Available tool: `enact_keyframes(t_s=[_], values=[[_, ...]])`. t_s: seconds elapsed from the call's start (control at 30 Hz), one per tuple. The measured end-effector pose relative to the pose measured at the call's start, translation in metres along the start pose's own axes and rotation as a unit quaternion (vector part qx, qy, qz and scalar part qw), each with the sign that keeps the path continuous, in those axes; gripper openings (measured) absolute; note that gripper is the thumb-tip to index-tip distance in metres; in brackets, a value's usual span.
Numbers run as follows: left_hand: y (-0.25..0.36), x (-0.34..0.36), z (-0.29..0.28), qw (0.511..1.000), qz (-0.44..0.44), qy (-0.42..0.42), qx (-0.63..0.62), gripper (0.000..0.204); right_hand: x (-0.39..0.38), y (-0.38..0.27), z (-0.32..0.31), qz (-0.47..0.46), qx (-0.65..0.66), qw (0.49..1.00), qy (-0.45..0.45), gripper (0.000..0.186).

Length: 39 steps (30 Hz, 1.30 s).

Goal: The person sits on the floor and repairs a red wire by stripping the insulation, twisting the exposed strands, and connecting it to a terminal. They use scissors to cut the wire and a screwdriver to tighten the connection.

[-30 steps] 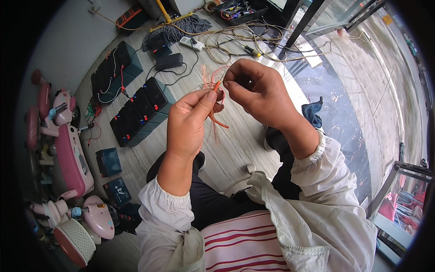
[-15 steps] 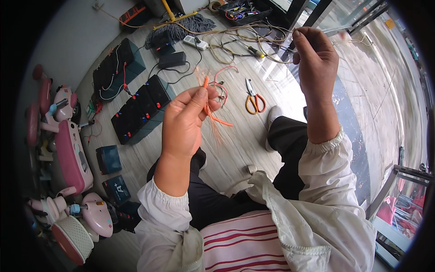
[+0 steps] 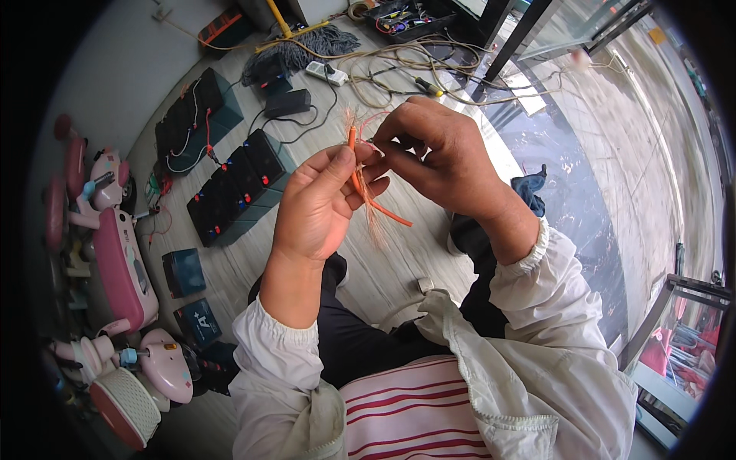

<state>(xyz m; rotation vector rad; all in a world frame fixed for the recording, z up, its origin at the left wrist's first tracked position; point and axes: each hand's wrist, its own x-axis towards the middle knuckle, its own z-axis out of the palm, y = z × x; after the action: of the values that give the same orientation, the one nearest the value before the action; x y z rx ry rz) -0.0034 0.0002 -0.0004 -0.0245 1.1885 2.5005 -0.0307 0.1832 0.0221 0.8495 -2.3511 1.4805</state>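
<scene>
A pale, streaked floor (image 3: 379, 280) spreads beneath everything. Across it, from 4 round to 7 o'clock, comes the person's off-white jacket (image 3: 529, 360), with elasticated cuffs, over a red-striped top (image 3: 414, 406). Between 8 and 9 o'clock stand pink and white ride-on toy parts (image 3: 123, 264). A glass-sided case (image 3: 678, 345) occupies 4 o'clock. Between 9 and 10 o'clock sits a row of dark batteries (image 3: 239, 184) with red-capped terminals; another row stands behind it.

The right hand (image 3: 445, 157), toward 1 o'clock, is mostly closed, its fingers bent inward and its thumb and forefinger near the left fingertips; whether it has hold of anything, I cannot tell. The left hand (image 3: 307, 195), at 10 o'clock, is partly closed, pinching an orange cable between thumb and fingers, with the other fingers loosely curled.

At 11 o'clock lies a grey mop head (image 3: 307, 47); just past 12, a black tray of tools (image 3: 420, 33). The orange cable (image 3: 392, 215) is near 12 o'clock of the centre, one end upright above the left thumb, the other slanting toward 4. Near 1 o'clock rests a yellow-and-black screwdriver (image 3: 429, 87). Smallest are the fine copper strands (image 3: 375, 230), fraying beside the cable.
</scene>
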Motion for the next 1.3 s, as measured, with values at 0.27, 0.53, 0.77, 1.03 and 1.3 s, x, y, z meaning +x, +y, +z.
enact_keyframes(t_s=[0.27, 0.53, 0.77, 1.03, 1.3], values=[[-0.002, 0.000, -0.003, 0.999, -0.014, -0.026, -0.014, 0.021, -0.002, 0.005, 0.003, -0.006, -0.065, 0.997, 0.046, 0.014], [-0.002, -0.001, -0.005, 0.998, 0.026, 0.012, 0.061, 0.020, -0.002, -0.002, 0.003, 0.062, 0.009, 0.996, 0.067, 0.028], [-0.001, 0.000, 0.000, 0.994, 0.038, 0.067, 0.075, 0.020, -0.005, 0.000, 0.007, -0.014, -0.066, 0.997, 0.039, 0.047], [0.001, 0.000, -0.001, 0.993, 0.040, 0.081, 0.073, 0.019, -0.007, 0.000, 0.014, -0.034, -0.087, 0.994, 0.064, 0.030], [-0.003, -0.002, 0.002, 0.988, 0.016, 0.066, 0.137, 0.019, -0.006, 0.006, 0.016, -0.006, -0.035, 0.996, 0.085, 0.016]])
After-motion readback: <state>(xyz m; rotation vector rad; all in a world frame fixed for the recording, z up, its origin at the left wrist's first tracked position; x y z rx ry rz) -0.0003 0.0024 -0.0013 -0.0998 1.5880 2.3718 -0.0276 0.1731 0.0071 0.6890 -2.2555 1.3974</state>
